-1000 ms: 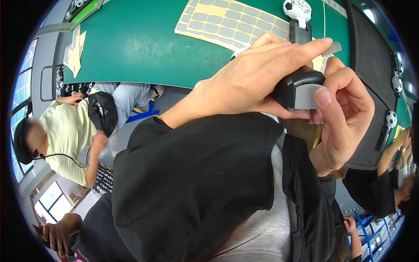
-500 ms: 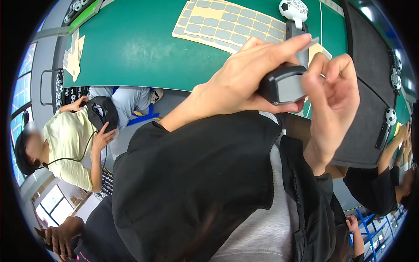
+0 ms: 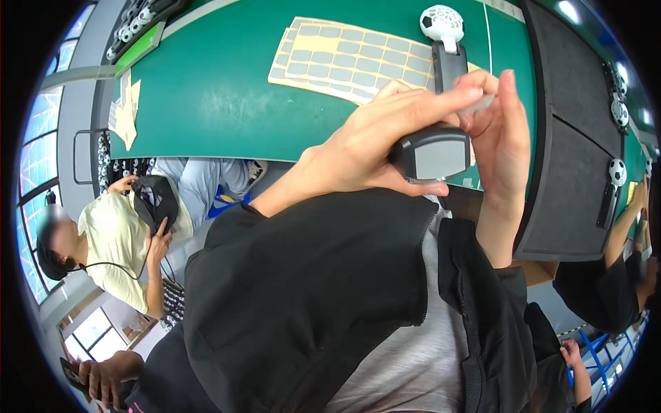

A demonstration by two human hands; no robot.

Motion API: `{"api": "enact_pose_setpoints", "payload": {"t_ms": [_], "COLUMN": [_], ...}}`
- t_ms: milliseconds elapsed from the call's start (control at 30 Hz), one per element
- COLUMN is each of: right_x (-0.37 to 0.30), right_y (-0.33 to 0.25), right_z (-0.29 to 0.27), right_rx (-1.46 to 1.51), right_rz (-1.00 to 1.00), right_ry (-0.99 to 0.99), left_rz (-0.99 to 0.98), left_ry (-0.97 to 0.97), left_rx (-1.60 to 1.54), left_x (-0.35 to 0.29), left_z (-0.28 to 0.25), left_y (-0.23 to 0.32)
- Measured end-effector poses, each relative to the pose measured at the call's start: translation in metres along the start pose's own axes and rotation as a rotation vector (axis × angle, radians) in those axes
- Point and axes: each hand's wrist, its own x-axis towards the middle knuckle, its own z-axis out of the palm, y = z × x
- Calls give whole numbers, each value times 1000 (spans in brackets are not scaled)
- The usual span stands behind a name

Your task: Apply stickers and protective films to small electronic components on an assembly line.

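My left hand (image 3: 372,131) is wrapped round a black-handled fan (image 3: 406,155). The handle's near end carries a smooth grey rounded face. Beyond my fingers the dark handle seems to run on to a white-and-black football-shaped head (image 3: 442,26); my hand hides part of the join. At my left index fingertip is a thin grey translucent sticker (image 3: 480,104), slightly blurred. The fingers of my right hand (image 3: 502,151) are curled against it and appear to pinch it. Behind my hands, a cream sheet of grey rounded stickers (image 3: 344,58) lies on the green table (image 3: 206,89).
Torn cream backing scraps (image 3: 127,113) lie at the table's left end. On the right is a black mat (image 3: 564,186) with another football-headed fan (image 3: 616,175) on it. A person in pale yellow (image 3: 113,241) sits at left; another person's arm (image 3: 623,220) shows at right.
My right hand has moved left and inward, its fingers reaching the grey sticker at my left index fingertip. The fan has shifted slightly left and lower in the picture, its grey end now showing fully.
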Motion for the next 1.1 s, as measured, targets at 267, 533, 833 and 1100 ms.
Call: {"api": "enact_pose_setpoints", "payload": {"t_ms": [267, 533, 833, 1100], "right_x": [14, 27, 65, 76], "right_y": [-30, -45, -1, 12], "right_z": [-30, -66, -118, -139], "right_rx": [135, -41, -185, -173], "right_rz": [228, -153, -201, -210], "right_ry": [-209, 126, 436, 527], "left_rz": [118, -136, -49, -308], "left_ry": [-271, -90, -358, -374], "left_rx": [299, 214, 812, 914], "left_x": [38, 92, 296, 290], "left_z": [-14, -37, -84, -53], "left_y": [-4, -33, -259, -385]}}
